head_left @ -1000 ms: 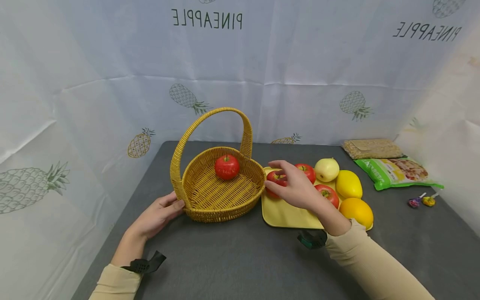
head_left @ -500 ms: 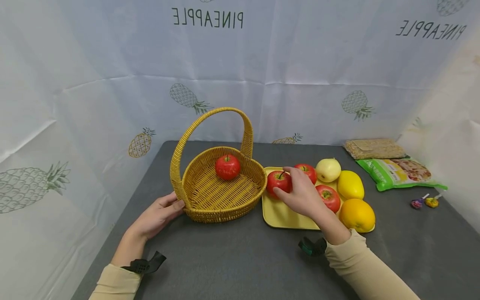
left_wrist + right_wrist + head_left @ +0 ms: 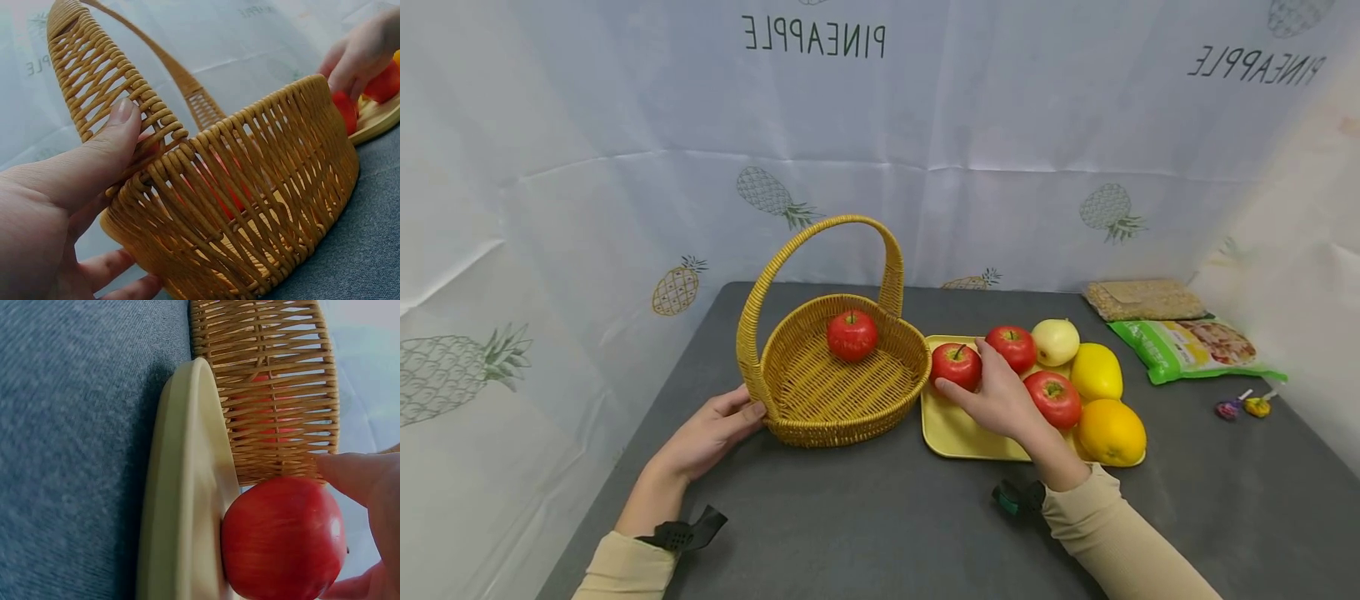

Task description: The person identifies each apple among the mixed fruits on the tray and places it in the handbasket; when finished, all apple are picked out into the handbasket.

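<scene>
My left hand (image 3: pixel 718 433) holds the side of a woven wicker basket (image 3: pixel 842 429), thumb laid over the foot of its handle (image 3: pixel 100 75) and fingers at the outer wall. One red apple (image 3: pixel 852 335) lies inside the basket. My right hand (image 3: pixel 1003 400) is around another red apple (image 3: pixel 955 367) on the left end of a yellow tray (image 3: pixel 970 446). In the right wrist view that apple (image 3: pixel 281 540) rests against the tray, thumb (image 3: pixel 356 475) spread along one side and fingertips (image 3: pixel 356 587) at the other; a gap shows beside the thumb.
Two more red apples (image 3: pixel 1052 400), a pale pear (image 3: pixel 1056 342), a yellow lemon (image 3: pixel 1097 372) and an orange (image 3: pixel 1112 432) crowd the tray's right part. Farther right lie a green food bag (image 3: pixel 1198 348), a bag of grains (image 3: pixel 1142 300) and two lollipops (image 3: pixel 1243 407). Pineapple-print cloth (image 3: pixel 1015 108) hangs behind.
My right hand has drawn back slightly from over the apple, lowered and settled with thumb and fingers on either side of it. My left hand and the basket stay in place.
</scene>
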### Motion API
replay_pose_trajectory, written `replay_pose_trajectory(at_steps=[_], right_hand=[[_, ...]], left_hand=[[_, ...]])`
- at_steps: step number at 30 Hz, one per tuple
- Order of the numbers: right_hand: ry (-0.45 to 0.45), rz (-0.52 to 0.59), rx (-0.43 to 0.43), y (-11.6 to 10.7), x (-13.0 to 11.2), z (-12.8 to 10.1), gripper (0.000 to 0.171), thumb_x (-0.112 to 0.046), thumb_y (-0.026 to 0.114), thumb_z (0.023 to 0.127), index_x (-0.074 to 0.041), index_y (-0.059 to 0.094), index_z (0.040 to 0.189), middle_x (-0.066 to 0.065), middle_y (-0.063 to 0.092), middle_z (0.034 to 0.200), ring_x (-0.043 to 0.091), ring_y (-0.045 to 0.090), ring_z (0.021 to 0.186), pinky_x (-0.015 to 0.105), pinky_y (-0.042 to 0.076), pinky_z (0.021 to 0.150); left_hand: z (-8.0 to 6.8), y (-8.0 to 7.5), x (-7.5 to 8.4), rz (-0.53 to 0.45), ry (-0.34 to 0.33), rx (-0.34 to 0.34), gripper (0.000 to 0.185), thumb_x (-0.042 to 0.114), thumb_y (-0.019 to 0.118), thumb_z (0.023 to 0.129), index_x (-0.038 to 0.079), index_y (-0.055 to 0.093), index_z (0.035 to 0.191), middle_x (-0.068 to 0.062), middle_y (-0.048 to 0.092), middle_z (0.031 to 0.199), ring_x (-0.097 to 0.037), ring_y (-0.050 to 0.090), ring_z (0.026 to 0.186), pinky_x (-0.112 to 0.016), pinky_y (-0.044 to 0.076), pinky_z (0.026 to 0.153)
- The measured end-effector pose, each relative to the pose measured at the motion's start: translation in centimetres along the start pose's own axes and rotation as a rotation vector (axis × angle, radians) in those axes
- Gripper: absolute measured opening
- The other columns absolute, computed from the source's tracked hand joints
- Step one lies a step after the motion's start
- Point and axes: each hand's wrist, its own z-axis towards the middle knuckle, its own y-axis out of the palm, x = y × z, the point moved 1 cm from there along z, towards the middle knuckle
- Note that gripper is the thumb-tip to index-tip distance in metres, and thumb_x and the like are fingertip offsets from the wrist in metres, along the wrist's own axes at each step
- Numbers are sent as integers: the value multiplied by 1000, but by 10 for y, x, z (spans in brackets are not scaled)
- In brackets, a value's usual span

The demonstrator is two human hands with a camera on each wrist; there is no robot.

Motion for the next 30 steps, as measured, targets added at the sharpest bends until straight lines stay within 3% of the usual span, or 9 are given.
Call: replay_pose_trajectory(at_steps=[7,19,30], right_hand=[[61,54,-38,2,3,0,106,-62,68,92,5,21,159,26,45,150,41,46,136,60,36,112],[73,71,-14,6,6,1,99,-57,69,93,4,25,158,26,46,149,41,47,135,60,37,111],[92,106,98,-3,-3,-2,104,-62,75,87,-1,30,158,23,41,154,40,46,135,60,41,108]], left_hand=[[0,1,1,-5,-1,5,44,6,44,111,10,47,155,7,43,156,-14,39,145,-27,44,108],[0,2,1,7,-19,21,45,8,46,111,12,45,156,5,43,157,-13,39,145,-26,44,107],[0,1,1,-12,2,2,44,7,45,111,10,47,155,9,43,157,-13,40,144,-27,45,107]])
